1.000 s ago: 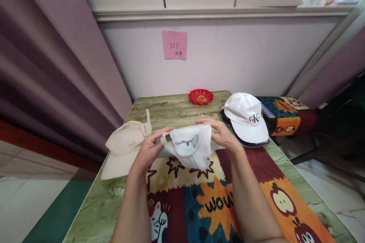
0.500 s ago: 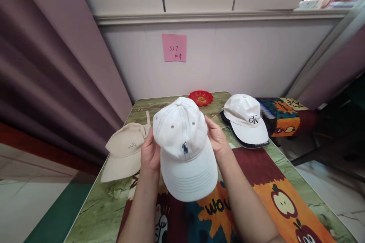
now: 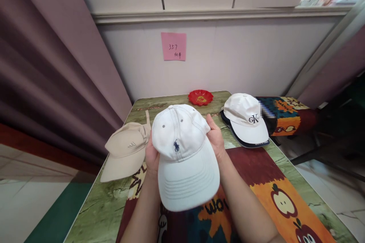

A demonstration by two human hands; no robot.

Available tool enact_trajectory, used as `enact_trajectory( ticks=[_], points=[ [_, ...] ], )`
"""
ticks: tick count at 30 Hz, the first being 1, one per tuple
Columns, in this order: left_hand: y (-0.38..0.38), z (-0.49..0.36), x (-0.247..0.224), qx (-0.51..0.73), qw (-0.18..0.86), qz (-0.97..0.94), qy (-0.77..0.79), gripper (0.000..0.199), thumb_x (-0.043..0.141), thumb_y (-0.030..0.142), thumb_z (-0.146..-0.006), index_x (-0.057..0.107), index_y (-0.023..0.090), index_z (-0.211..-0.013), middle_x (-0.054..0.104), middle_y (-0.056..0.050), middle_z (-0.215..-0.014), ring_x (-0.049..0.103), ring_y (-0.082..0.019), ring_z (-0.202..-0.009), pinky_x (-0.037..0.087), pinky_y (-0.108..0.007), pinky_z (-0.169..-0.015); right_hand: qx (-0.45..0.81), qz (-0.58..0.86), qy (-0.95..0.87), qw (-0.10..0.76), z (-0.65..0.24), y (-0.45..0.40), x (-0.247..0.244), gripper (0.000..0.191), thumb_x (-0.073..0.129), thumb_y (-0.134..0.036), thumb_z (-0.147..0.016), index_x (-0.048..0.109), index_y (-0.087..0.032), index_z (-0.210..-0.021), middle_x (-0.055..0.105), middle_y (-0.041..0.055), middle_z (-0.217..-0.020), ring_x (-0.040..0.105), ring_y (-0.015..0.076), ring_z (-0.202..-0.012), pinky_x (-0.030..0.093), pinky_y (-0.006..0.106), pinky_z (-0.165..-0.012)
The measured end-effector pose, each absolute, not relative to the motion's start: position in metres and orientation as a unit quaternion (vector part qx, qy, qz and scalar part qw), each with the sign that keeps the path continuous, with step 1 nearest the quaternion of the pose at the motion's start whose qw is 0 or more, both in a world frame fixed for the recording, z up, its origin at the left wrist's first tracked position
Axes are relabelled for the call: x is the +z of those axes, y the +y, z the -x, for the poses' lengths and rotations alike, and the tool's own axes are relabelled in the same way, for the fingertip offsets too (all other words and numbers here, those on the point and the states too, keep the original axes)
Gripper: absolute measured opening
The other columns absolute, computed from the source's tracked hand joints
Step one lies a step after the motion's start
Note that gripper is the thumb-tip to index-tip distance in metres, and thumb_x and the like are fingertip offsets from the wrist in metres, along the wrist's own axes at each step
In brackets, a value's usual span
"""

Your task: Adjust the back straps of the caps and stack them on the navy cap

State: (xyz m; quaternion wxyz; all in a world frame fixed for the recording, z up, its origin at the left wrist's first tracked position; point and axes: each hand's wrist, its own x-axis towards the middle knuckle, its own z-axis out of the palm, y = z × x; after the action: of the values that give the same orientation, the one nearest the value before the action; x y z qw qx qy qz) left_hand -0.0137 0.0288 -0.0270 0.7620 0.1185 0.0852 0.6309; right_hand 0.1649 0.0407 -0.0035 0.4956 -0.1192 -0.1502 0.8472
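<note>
White polo cap (image 3: 182,152) is gripped crown-up by left hand (image 3: 151,155) and right hand (image 3: 217,140), not yet set on table (image 3: 176,108).

A pink note (image 3: 173,46) on the wall at twelve o'clock reads "357", the white cap (image 3: 245,117) at two o'clock bears "CK", and the cloth (image 3: 282,193) shows "WOW".

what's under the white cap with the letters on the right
A dark cap lies under the white lettered cap; only its brim edge peeks out along the front and left side. Its crown and any logo are covered.
</note>
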Motion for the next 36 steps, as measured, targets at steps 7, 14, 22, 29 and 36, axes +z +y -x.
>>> enact_trajectory(
  ticks=[7, 14, 22, 29, 36],
  points=[
    [0.009, 0.007, -0.02, 0.613, 0.769, -0.174, 0.05, 0.102, 0.033, 0.09, -0.076, 0.041, 0.022, -0.151, 0.047, -0.014, -0.152, 0.032, -0.038, -0.145, 0.015, -0.059, -0.119, 0.814, 0.071, -0.137, 0.559, -0.155, 0.035, -0.008, 0.085, 0.023, -0.077, -0.089, 0.06, -0.014, -0.132, 0.068, 0.0144, -0.128, 0.05, 0.0299, -0.135, 0.026, 0.056, -0.117],
    [0.008, 0.001, -0.016, 0.602, 0.777, -0.175, 0.057, 0.099, 0.022, 0.087, -0.081, 0.042, 0.02, -0.151, 0.048, -0.016, -0.151, 0.03, -0.038, -0.146, 0.01, -0.059, -0.119, 0.796, 0.101, -0.108, 0.586, -0.147, 0.035, -0.012, 0.065, 0.036, -0.063, -0.091, 0.066, -0.016, -0.124, 0.073, 0.0114, -0.119, 0.056, 0.0297, -0.129, 0.032, 0.055, -0.115],
    [-0.005, -0.018, -0.019, 0.569, 0.789, -0.22, 0.078, 0.095, 0.016, 0.086, -0.083, 0.067, 0.02, -0.13, 0.056, -0.01, -0.145, 0.033, -0.037, -0.144, 0.021, -0.049, -0.119, 0.798, 0.13, -0.11, 0.578, -0.154, 0.049, -0.032, 0.056, 0.04, -0.057, -0.093, 0.066, -0.019, -0.125, 0.074, 0.0073, -0.118, 0.057, 0.0259, -0.128, 0.035, 0.05, -0.115],
    [-0.005, -0.02, -0.016, 0.613, 0.756, -0.221, 0.05, 0.091, 0.023, 0.087, -0.08, 0.061, 0.027, -0.136, 0.057, -0.007, -0.144, 0.032, -0.033, -0.146, 0.019, -0.047, -0.12, 0.784, 0.137, -0.117, 0.594, -0.144, 0.034, -0.011, 0.067, 0.033, -0.07, -0.089, 0.068, -0.022, -0.121, 0.074, 0.0078, -0.118, 0.054, 0.0281, -0.131, 0.031, 0.052, -0.116],
    [0.002, -0.011, -0.022, 0.611, 0.765, -0.202, 0.013, 0.086, 0.027, 0.081, -0.086, 0.05, 0.024, -0.146, 0.06, -0.009, -0.141, 0.035, -0.031, -0.145, 0.018, -0.048, -0.121, 0.809, 0.134, -0.124, 0.559, -0.139, 0.029, -0.003, 0.073, 0.028, -0.07, -0.09, 0.067, -0.018, -0.123, 0.073, 0.011, -0.119, 0.055, 0.0301, -0.129, 0.033, 0.055, -0.114]
  ],
)
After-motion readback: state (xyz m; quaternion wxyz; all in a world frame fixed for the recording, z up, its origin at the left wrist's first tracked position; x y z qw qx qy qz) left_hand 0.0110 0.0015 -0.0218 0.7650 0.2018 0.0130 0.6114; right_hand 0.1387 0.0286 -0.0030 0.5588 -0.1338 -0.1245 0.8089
